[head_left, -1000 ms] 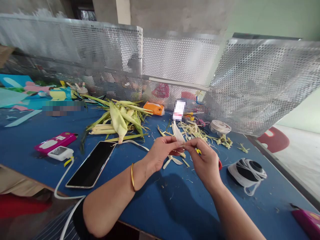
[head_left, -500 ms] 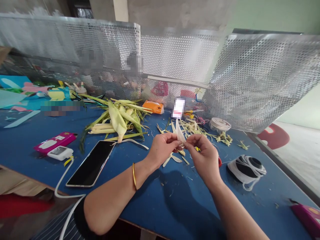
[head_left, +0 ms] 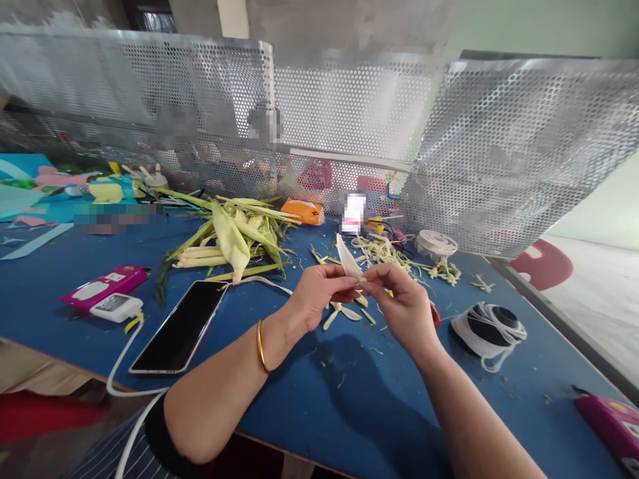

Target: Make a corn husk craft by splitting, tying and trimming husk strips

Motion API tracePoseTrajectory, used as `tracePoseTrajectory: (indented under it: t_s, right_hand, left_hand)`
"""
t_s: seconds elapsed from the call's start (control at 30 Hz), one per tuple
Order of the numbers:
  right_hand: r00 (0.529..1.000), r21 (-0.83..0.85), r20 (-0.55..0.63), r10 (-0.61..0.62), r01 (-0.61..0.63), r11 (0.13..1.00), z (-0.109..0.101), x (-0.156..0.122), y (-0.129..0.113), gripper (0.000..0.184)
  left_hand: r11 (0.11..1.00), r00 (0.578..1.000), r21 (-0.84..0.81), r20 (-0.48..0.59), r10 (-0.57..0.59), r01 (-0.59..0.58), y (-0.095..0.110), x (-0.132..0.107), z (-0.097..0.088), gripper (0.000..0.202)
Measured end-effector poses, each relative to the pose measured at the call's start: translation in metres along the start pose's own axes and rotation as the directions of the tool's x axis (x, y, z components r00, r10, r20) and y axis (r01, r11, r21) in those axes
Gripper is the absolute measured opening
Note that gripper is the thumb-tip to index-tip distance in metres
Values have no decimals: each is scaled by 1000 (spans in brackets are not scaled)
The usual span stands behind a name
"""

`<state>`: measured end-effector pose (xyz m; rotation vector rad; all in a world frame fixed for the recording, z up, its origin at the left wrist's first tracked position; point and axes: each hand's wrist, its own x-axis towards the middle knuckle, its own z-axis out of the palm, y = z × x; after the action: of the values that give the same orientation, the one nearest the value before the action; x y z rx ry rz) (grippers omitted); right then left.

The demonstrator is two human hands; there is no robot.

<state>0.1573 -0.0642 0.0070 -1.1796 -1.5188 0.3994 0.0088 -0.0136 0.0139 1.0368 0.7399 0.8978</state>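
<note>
Between my two hands is a pale, pointed piece of corn husk [head_left: 348, 257], its tip standing up and leaning left. My left hand [head_left: 322, 289], below a gold bangle [head_left: 262, 346] on the wrist, pinches its base between thumb and fingers. From the other side my right hand [head_left: 397, 293] pinches the same base, fingertips nearly meeting the left ones. Under the hands lie cut husk strips [head_left: 344, 314] on the blue table. A heap of green corn husks [head_left: 232, 243] sits beyond my left hand, and shredded husk [head_left: 384, 253] lies behind my right hand.
A black smartphone [head_left: 180, 326] and a purple device [head_left: 107, 289] with a white cable lie to the left. At the right are a black-and-white bundle of cord [head_left: 486, 329], a tape roll [head_left: 436, 242] and another purple device [head_left: 609, 419]. Perforated metal panels [head_left: 344, 100] stand behind.
The husk piece now leans to the left, where it stood more upright before. Both hands keep their pinch on its base; the whole view has shifted slightly.
</note>
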Motion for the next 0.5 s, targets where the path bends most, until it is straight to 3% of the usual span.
tracePoseTrajectory:
  t_s: [0.17,0.5]
  right_hand:
    - [990,-134,18,-142,143,981,-3,1,0,8]
    - [994,-169,2,-111,110,979,-1,0,2,13]
  left_hand:
    - [1000,1000,-13,10,-24,24,2,1,-3,19]
    - [998,999,42,-8,37,-37,0,-1,0,13]
